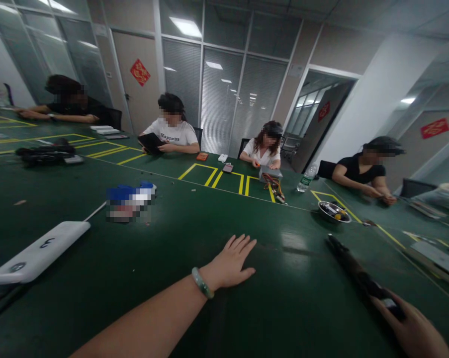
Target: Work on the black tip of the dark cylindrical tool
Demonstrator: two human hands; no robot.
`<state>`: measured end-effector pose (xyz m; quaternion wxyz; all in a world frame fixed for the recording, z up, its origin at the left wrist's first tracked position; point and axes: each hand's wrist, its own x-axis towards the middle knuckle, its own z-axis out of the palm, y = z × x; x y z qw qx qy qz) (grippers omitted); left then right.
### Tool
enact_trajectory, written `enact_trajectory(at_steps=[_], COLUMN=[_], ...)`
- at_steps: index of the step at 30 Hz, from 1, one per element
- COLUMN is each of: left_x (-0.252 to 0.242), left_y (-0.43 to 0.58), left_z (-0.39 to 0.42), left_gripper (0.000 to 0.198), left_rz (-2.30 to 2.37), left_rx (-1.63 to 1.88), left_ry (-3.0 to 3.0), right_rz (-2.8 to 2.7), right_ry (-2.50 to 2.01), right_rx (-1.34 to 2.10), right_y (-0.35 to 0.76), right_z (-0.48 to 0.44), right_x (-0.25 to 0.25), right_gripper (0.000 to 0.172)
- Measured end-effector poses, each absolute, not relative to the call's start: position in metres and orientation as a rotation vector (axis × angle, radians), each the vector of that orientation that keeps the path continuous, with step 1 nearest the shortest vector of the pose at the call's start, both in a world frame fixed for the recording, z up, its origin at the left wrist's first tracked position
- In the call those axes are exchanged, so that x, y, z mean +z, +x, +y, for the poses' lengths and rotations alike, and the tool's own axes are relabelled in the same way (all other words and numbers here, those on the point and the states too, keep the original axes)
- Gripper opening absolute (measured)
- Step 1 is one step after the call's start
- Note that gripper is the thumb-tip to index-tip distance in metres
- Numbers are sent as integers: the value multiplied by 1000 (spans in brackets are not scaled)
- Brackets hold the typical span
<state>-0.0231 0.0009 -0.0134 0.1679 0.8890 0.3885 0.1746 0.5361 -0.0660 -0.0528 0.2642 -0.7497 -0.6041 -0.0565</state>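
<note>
My left hand [231, 263] lies palm down on the green tabletop [164, 283], fingers stretched forward and thumb apart, holding nothing. A green-and-white bangle [202, 283] circles that wrist. At the lower right, my right hand [414, 323] is closed on the near end of a long dark tool [358, 271]. The tool's narrow end points forward and left, and a small pale patch shows near the grip. Its exact kind is unclear, and part of the right hand's fingers is hidden.
A white power bank [40, 252] with a cable and a blurred packet [131, 201] lie left. Ahead right are a metal bowl [334, 212] with small items, a water bottle [307, 179] and a grey box with wires [271, 174]. Several people sit across the table.
</note>
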Motion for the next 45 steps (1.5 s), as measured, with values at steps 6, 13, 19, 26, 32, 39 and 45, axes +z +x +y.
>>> enact_trajectory(at_steps=[6,13,19,26,32,39,45], left_x=[4,10,1,3,2,3,7], left_y=[-13,-17,-24,-20,-20,-19,-17], left_z=[-13,-15,-7,-10,-11,-7,-7], left_gripper=[80,78,63,51,39,21,18], left_rz=[1078,1130,1322,1329,1346,1330,1367], left_rx=[689,840,975,919,748,658,707], left_ry=[2679,2697,2548,2609,2665,2688,2654], right_rz=[-2063,-2435,-2593,-2395,-2146,-2276,-2217], right_ry=[-1721,-1030,-854,-1382,-1915,-1863,-1817], right_rx=[146,252,189,-53,-131,-39,-72], right_y=[357,177,136,168,224,250,248], right_z=[-23,22,27,-28,-81,-56,5], right_x=[-22,-26,-25,-8,-16,-15,-4], right_gripper=[56,47,49,61,46,24,28])
